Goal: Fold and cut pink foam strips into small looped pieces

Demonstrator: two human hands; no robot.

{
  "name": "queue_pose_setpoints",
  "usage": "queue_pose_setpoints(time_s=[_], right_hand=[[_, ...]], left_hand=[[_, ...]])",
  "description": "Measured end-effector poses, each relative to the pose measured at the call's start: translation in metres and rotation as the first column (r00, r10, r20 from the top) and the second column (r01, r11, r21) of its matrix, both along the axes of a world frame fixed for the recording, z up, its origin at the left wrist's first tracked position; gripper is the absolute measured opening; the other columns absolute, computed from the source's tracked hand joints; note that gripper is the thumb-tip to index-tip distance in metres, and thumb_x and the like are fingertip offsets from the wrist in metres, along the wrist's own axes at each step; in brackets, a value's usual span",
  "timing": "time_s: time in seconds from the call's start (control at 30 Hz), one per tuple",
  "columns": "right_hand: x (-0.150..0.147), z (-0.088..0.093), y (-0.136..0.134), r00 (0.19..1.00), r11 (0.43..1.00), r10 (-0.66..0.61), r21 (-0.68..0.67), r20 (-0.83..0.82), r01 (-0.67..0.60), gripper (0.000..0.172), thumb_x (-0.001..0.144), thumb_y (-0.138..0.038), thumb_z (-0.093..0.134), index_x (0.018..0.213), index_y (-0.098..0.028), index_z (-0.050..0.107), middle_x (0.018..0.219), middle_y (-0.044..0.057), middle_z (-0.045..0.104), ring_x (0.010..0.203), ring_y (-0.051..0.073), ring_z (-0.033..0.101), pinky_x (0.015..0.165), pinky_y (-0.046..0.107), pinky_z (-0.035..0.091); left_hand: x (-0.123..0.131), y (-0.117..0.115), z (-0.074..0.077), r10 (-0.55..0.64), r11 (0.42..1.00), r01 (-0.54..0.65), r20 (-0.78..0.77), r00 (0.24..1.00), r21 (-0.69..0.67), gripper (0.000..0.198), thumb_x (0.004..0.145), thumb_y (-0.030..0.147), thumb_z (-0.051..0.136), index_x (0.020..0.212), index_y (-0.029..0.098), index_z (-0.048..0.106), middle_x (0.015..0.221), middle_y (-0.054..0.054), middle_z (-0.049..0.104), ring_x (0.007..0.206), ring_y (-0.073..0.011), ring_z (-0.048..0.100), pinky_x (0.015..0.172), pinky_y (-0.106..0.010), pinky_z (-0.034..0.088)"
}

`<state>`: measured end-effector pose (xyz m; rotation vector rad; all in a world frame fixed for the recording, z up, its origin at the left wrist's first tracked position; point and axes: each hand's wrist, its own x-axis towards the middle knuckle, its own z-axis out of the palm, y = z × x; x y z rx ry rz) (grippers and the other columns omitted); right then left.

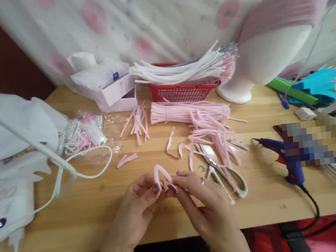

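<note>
Between my two hands, over the front of the wooden table, a short pink pipe cleaner (pixel 161 171) is bent into an upside-down V. My left hand (pixel 139 207) pinches one end between thumb and forefinger. The other end is pinched by my right hand (pixel 203 203), which wears a ring. Just beyond the right hand lie scissors (pixel 214 167) with pale green handles, blades spread apart. Folded pink pipe cleaners (pixel 210 131) are heaped past them, beside a curled pink measuring tape (pixel 171 142). A few short cut pieces (pixel 127 159) rest to the left.
A red basket (pixel 179 92) of white pipe cleaners stands behind a pink bundle (pixel 184 111). A blue glue gun (pixel 293 159) lies at right, near a white foam head (pixel 258 61). Bagged beads (pixel 84 132) and a white cable (pixel 100 173) are at left.
</note>
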<state>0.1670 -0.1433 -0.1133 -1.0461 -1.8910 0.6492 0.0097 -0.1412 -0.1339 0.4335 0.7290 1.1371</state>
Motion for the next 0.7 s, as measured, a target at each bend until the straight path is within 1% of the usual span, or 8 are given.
queue_pose_setpoints(time_s=[0.1,0.17,0.2,0.23,0.33,0.4,0.53,0.7], right_hand=[[-0.0017,-0.0018,-0.0044,0.999,0.999,-0.021,-0.031,-0.026,0.020,0.027,0.091,-0.010,0.054,0.111,-0.024,0.065,0.080,0.000,0.069,0.070,0.014,0.064,0.063,0.024,0.048],[-0.0025,-0.0024,-0.0065,1.000,0.999,-0.019,-0.047,-0.025,0.017,0.027,0.091,-0.010,0.054,0.111,-0.023,0.065,0.078,0.000,0.068,0.067,0.013,0.063,0.062,0.023,0.046],[-0.0030,-0.0025,-0.0073,1.000,0.998,-0.011,-0.056,-0.023,0.010,0.026,0.091,-0.010,0.053,0.111,-0.023,0.065,0.078,0.000,0.067,0.067,0.013,0.062,0.062,0.023,0.046],[-0.0036,-0.0025,-0.0079,1.000,0.998,-0.003,-0.067,-0.023,0.001,0.026,0.091,-0.010,0.053,0.110,-0.023,0.065,0.078,0.000,0.067,0.066,0.012,0.062,0.062,0.023,0.045],[-0.0052,-0.0024,-0.0090,0.999,0.994,0.025,-0.102,-0.038,-0.028,0.025,0.091,-0.011,0.052,0.110,-0.023,0.065,0.078,-0.001,0.066,0.067,0.012,0.062,0.062,0.022,0.044],[-0.0055,-0.0026,-0.0094,0.997,0.989,0.051,-0.139,-0.058,-0.059,0.027,0.092,-0.011,0.052,0.112,-0.023,0.064,0.080,0.000,0.066,0.070,0.012,0.062,0.064,0.022,0.045],[-0.0052,-0.0045,-0.0083,0.991,0.968,0.095,-0.223,-0.097,-0.114,0.029,0.092,-0.012,0.051,0.115,-0.025,0.063,0.086,0.000,0.066,0.076,0.013,0.062,0.069,0.023,0.045],[-0.0071,-0.0085,-0.0040,0.978,0.960,0.087,-0.248,-0.187,-0.133,0.024,0.092,-0.014,0.053,0.108,-0.026,0.066,0.083,-0.002,0.066,0.074,0.011,0.060,0.069,0.021,0.045]], left_hand=[[0.0053,-0.0004,-0.0015,-0.035,0.999,0.033,0.085,0.996,0.027,0.022,0.064,0.027,0.086,0.082,0.019,0.076,0.073,0.001,0.069,0.068,-0.0084,0.062,0.067,-0.017,0.051],[0.0066,-0.0011,-0.0031,-0.017,1.000,0.016,0.117,0.993,0.007,0.032,0.062,0.026,0.087,0.092,0.022,0.076,0.073,0.003,0.070,0.066,-0.0073,0.062,0.066,-0.016,0.051],[0.0068,-0.0014,-0.0040,-0.007,1.000,0.008,0.126,0.992,-0.012,0.034,0.061,0.025,0.088,0.093,0.023,0.076,0.073,0.003,0.071,0.064,-0.0070,0.062,0.065,-0.016,0.051],[0.0069,-0.0016,-0.0047,0.005,1.000,-0.001,0.130,0.991,-0.030,0.034,0.060,0.024,0.088,0.092,0.023,0.077,0.072,0.002,0.072,0.063,-0.0068,0.063,0.064,-0.015,0.051],[0.0067,-0.0013,-0.0058,0.028,0.998,-0.022,0.125,0.992,-0.052,0.023,0.058,0.024,0.089,0.079,0.020,0.079,0.069,0.000,0.073,0.060,-0.0074,0.064,0.061,-0.015,0.052],[0.0066,-0.0008,-0.0055,0.045,0.997,-0.036,0.128,0.991,-0.069,0.021,0.057,0.023,0.089,0.074,0.019,0.078,0.068,0.000,0.073,0.060,-0.0079,0.064,0.059,-0.015,0.052],[0.0070,0.0000,-0.0056,0.054,0.993,-0.036,0.167,0.984,-0.111,0.021,0.054,0.019,0.090,0.068,0.018,0.075,0.068,0.003,0.070,0.061,-0.0056,0.063,0.060,-0.012,0.051],[0.0096,-0.0002,-0.0098,0.036,0.996,-0.020,0.185,0.982,-0.088,0.020,0.055,0.020,0.090,0.066,0.018,0.074,0.064,0.005,0.066,0.058,-0.0035,0.061,0.059,-0.011,0.050]])
